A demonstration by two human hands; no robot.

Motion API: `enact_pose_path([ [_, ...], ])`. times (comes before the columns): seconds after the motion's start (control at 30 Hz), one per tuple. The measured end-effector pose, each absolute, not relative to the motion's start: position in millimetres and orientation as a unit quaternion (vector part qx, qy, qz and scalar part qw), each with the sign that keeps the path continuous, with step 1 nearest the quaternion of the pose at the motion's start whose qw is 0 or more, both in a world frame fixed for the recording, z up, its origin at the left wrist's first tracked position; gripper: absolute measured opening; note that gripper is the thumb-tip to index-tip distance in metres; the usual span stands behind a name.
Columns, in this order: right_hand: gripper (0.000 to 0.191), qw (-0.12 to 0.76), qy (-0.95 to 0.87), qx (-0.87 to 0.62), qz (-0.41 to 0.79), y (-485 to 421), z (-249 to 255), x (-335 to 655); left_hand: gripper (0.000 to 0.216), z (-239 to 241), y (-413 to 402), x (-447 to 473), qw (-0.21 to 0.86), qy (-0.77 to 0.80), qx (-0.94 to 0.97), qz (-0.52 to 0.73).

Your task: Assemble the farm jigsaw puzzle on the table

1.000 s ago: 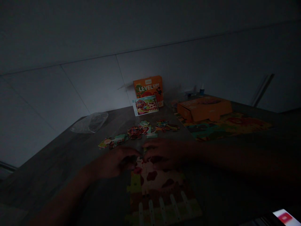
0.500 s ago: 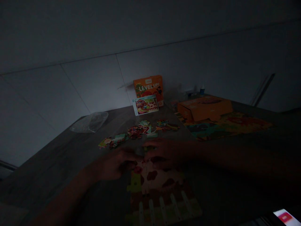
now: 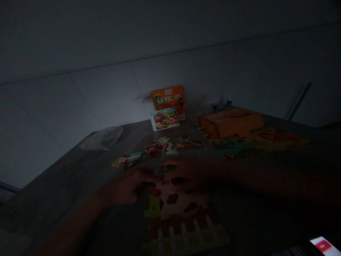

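A partly joined jigsaw puzzle (image 3: 183,217) lies on the table in front of me, showing a spotted cow above a white fence. At its upper left corner, my left hand (image 3: 133,185) has its fingers closed on the edge of a puzzle piece (image 3: 157,192) with the cow's pink muzzle. My right hand (image 3: 186,172) bends over the top edge, its fingers gripping a piece that is mostly hidden beneath them. The fingertips of both hands nearly meet. Dim light blurs the finer detail there.
Loose puzzle pieces (image 3: 157,147) lie in small heaps beyond my hands. A picture card (image 3: 165,119) leans against an upright orange box (image 3: 170,93). An orange carton (image 3: 234,124) rests on a colourful sheet (image 3: 266,142) to the right. A clear plastic bag (image 3: 102,138) sits left; a lit phone (image 3: 323,246) is lower right.
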State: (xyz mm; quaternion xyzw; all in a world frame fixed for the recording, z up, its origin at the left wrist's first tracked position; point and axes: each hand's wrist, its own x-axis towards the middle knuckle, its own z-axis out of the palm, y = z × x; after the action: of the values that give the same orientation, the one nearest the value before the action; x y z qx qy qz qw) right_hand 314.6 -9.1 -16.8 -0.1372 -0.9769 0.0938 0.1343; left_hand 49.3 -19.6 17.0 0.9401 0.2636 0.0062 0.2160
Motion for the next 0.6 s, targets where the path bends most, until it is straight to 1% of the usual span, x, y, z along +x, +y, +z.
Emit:
enact_pose_path([
  [0.6,0.037,0.132,-0.98,-0.137,0.064,-10.6,-15.6,314.7,0.043,13.4,-17.9,47.6,0.207,0.256,0.944,0.015],
])
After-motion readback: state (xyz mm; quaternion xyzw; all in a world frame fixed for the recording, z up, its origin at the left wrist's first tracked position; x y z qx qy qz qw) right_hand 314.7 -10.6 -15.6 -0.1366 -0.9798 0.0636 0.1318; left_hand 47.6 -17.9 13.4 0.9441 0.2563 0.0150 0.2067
